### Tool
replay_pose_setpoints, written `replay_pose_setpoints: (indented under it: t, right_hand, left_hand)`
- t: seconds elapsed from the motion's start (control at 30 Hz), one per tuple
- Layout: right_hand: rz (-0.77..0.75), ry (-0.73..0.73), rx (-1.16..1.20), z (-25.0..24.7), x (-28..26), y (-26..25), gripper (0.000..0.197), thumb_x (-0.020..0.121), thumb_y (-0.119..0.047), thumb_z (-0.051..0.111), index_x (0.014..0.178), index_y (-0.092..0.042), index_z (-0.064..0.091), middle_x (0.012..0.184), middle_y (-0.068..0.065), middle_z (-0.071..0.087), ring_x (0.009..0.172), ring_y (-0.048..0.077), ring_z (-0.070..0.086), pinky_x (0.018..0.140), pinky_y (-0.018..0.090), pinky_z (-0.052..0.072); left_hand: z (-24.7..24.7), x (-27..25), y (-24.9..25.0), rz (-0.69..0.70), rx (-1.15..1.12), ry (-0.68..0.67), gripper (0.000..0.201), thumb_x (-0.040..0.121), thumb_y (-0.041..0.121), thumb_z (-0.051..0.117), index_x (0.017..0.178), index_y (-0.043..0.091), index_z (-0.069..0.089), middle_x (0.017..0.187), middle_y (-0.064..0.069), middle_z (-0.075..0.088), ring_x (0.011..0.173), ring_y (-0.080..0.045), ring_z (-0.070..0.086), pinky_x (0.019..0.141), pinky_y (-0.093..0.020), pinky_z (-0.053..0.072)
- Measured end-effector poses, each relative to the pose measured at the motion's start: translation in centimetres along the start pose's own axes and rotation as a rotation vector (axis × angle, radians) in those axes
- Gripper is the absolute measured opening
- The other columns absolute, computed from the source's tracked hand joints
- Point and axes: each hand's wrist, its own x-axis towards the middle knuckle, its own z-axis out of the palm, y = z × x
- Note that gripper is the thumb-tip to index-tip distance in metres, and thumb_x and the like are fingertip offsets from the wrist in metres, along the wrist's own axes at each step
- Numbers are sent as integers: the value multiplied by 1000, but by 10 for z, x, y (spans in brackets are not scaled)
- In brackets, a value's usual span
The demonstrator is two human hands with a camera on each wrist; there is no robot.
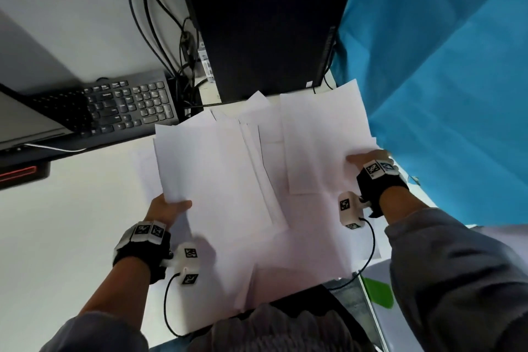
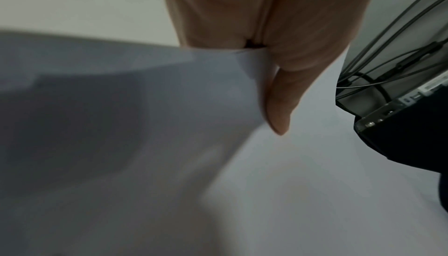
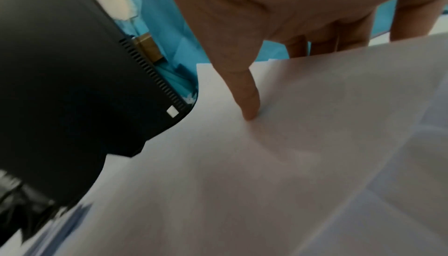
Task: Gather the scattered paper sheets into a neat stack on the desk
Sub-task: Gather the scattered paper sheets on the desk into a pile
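Several white paper sheets (image 1: pixel 228 180) lie fanned and overlapping between my hands over the white desk (image 1: pixel 71 223). My left hand (image 1: pixel 168 206) pinches the near-left edge of the sheets (image 2: pixel 303 164), thumb on top and fingers underneath. My right hand (image 1: pixel 363 158) pinches the right edge of the sheets (image 3: pixel 290 164), thumb on top with fingers below. Both wrist views show the thumb pressed on paper and the fingers hidden under it. More sheets lie loose beneath, reaching the desk's near edge.
A black computer tower (image 1: pixel 265 23) stands right behind the sheets. A black keyboard (image 1: pixel 114 106) and cables (image 1: pixel 160 37) are at the back left. Blue cloth (image 1: pixel 443 80) hangs on the right. A laptop edge (image 1: pixel 25 123) sits far left.
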Motion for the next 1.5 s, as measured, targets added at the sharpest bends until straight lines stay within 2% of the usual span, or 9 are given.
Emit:
replay_pose_setpoints:
  t: [0.07, 0.33, 0.63, 0.73, 0.87, 1.07, 1.2, 1.33, 1.5]
  right_hand:
    - [66, 40, 79, -3, -8, -12, 88, 74, -41, 72, 141, -7, 27, 144, 14, 39, 135, 33, 35, 111, 48, 30]
    - [-205, 216, 126, -17, -11, -34, 36, 85, -2, 49, 122, -1, 50, 126, 24, 56, 118, 39, 53, 96, 42, 44]
    - [-361, 416, 111, -43, -47, -56, 40, 85, 2, 43, 121, -13, 52, 112, 25, 62, 104, 43, 57, 78, 41, 45]
    - [-441, 492, 173, -52, -65, -61, 38, 83, 2, 40, 116, -11, 53, 109, 25, 62, 100, 43, 57, 72, 38, 40]
    - [-599, 619, 242, -69, -87, -75, 33, 84, 1, 40, 112, -8, 55, 107, 21, 63, 97, 41, 57, 74, 39, 42]
    - [-840, 766, 379, -99, -105, -106, 32, 81, -4, 36, 103, -8, 59, 100, 12, 65, 88, 33, 58, 73, 35, 39]
    - [-912, 768, 493, -114, -120, -132, 33, 80, -3, 36, 102, -6, 60, 91, 10, 64, 78, 23, 53, 67, 23, 31]
    - [-798, 662, 655, -124, -119, -154, 32, 80, -1, 39, 104, -9, 59, 83, 0, 54, 78, 14, 48, 67, 21, 37]
    - [-687, 543, 970, -127, -121, -167, 24, 72, 4, 44, 71, -20, 48, 72, -7, 56, 63, 5, 51, 61, 15, 47]
  left_hand:
    - [1, 0, 0, 11, 13, 19, 29, 77, -2, 70, 104, -5, 60, 97, -18, 59, 90, -28, 54, 82, -40, 43]
    - [-4, 5, 0, 12, 5, 43, 35, 77, -3, 70, 109, -5, 60, 104, -20, 61, 92, -27, 53, 83, -38, 42]
    - [-49, 10, -12, -5, -101, 132, 38, 78, -4, 67, 115, -6, 58, 95, -14, 59, 86, -24, 51, 78, -33, 37]
    - [-63, 9, -14, 6, -133, 143, 33, 79, -5, 66, 111, 0, 59, 71, -8, 66, 72, -24, 53, 74, -33, 41]
    - [-81, 18, -24, -10, -134, 111, 38, 76, -2, 69, 113, -6, 60, 98, -20, 63, 88, -29, 57, 83, -40, 44]
    - [-86, 25, -26, -14, -124, 76, 39, 75, -2, 70, 113, -2, 60, 103, -20, 63, 95, -31, 59, 93, -45, 45]
    - [-87, 27, -16, 2, -127, 52, 42, 73, -5, 70, 114, -1, 60, 112, -24, 64, 99, -33, 60, 96, -48, 45]
    - [-87, 30, -6, 24, -99, 68, 45, 74, -4, 71, 118, -2, 59, 116, -24, 62, 95, -28, 56, 97, -45, 43]
    - [-90, 32, -4, 26, -84, 64, 49, 72, -2, 73, 119, -2, 58, 119, -24, 62, 110, -39, 59, 102, -51, 42]
